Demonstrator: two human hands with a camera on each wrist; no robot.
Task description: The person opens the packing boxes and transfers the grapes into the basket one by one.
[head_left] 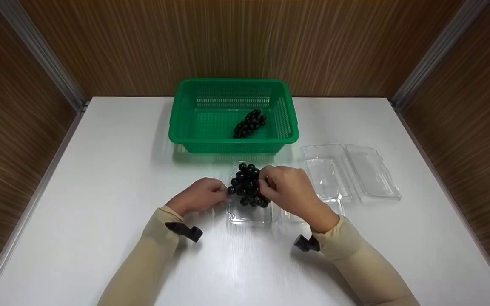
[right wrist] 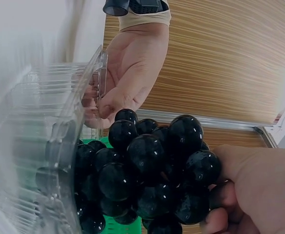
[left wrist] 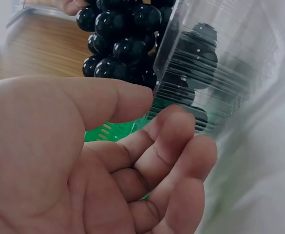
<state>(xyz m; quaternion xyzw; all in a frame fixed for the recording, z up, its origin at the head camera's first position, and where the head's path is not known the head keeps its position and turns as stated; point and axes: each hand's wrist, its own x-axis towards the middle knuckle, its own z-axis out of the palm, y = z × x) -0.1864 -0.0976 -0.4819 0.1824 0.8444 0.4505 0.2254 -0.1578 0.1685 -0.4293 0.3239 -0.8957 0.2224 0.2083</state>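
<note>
A bunch of black grapes [head_left: 245, 182] hangs over the near half of a clear plastic clamshell container [head_left: 249, 217], partly inside its walls. My right hand [head_left: 289, 189] grips one end of the bunch with curled fingers; in the right wrist view the grapes [right wrist: 147, 170] hide some of the fingertips. At the container's left side is my left hand [head_left: 202, 195], its thumb and bent fingers pinching the rim. In the left wrist view the container wall [left wrist: 215, 58] meets the left thumb tip, and dark grapes [left wrist: 127, 44] show beside and through the plastic.
Behind the hands stands a green plastic basket [head_left: 232, 147] with another bunch of black grapes [head_left: 250, 123] inside. To the right lies a second clear clamshell [head_left: 351, 170], opened flat. Wood-patterned panels [head_left: 236, 46] enclose the white table [head_left: 113, 170] at the back and sides.
</note>
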